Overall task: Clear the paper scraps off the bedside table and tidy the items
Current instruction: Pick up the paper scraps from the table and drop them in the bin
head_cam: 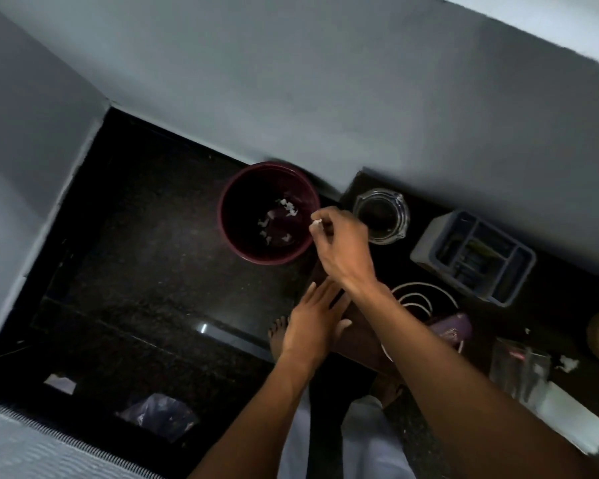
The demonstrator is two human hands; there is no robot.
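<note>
Maroon bin [268, 213] on dark floor, white scraps [280, 219] lying inside. Right hand [339, 247] at bin's right rim — fingertips pinched on one paper scrap [317, 222]. Left hand [312, 323] flat, fingers spread, empty. Bedside table [440, 202] right of bin — another scrap [567, 364] near its front edge.

1 bin [229, 216], 2 hands [339, 247] (1 pinching), 1 ashtray [400, 205], 1 organizer [429, 247]

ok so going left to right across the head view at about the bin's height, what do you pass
maroon bin with paper scraps inside → right hand, its fingers pinching a white scrap at the bin's rim → glass ashtray → grey compartment organiser
</note>
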